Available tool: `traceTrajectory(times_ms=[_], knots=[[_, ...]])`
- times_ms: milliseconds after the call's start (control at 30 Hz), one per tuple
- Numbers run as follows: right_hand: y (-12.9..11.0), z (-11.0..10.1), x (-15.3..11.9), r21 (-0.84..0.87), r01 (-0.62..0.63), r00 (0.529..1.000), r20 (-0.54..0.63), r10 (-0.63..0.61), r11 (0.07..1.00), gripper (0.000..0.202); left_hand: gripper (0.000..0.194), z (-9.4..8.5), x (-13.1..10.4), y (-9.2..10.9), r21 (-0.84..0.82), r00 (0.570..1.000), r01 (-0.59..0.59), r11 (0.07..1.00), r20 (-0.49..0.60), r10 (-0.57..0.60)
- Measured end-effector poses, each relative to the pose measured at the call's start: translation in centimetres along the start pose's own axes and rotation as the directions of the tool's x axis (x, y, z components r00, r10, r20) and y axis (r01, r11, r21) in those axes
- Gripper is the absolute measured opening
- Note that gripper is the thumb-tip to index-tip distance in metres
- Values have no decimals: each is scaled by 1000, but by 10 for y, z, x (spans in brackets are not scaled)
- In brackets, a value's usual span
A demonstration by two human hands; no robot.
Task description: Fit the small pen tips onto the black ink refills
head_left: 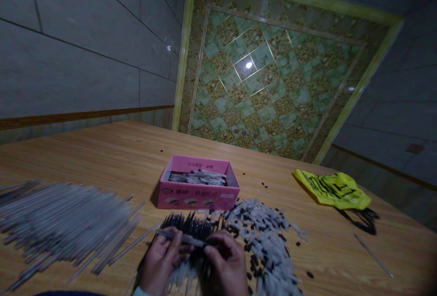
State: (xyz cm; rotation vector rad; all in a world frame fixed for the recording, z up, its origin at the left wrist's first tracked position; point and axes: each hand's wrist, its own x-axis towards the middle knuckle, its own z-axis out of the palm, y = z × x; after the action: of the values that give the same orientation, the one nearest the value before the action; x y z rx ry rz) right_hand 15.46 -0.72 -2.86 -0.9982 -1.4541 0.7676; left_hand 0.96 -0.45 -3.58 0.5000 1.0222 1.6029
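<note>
My left hand [166,257] is closed around a slim translucent pen [187,238], which lies nearly level across both hands. At the pen's right end, my right hand [227,259] pinches with thumb and fingers; a small dark piece seems to sit there, too blurred to name. Just behind and under my hands lies a bundle of black, pointed pen parts [191,224]. Right of my right hand spreads a heap of small white and black pieces [269,237], like caps and plugs. To the left rests a broad pile of long, thin clear tubes [68,223].
A pink box [196,198] with many pen-like sticks inside stands beyond my hands. On the right are a yellow bag [334,189] with dark straps and a lone thin stick [373,256]. A few black bits dot the wooden table [102,150]; tiled walls rise around it.
</note>
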Motion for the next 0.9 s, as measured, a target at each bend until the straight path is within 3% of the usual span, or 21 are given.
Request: traceTrajectory(times_ms=[300,500,667,900], knots=[[3,1,-1,-10,-34,999,-4,34,999,3,43,-2,1,-2,6,999,-11,1000,36,11],[13,4,-4,21,-199,979,-49,200,980,9,43,1,-4,-1,37,995,-88,995,46,87],[23,7,-8,-28,-272,962,14,273,962,39,42,2,-4,-2,58,992,-114,992,56,111],[11,1,-4,-117,-79,995,59,86,990,19,47,-1,0,-2,28,997,-80,996,10,80]])
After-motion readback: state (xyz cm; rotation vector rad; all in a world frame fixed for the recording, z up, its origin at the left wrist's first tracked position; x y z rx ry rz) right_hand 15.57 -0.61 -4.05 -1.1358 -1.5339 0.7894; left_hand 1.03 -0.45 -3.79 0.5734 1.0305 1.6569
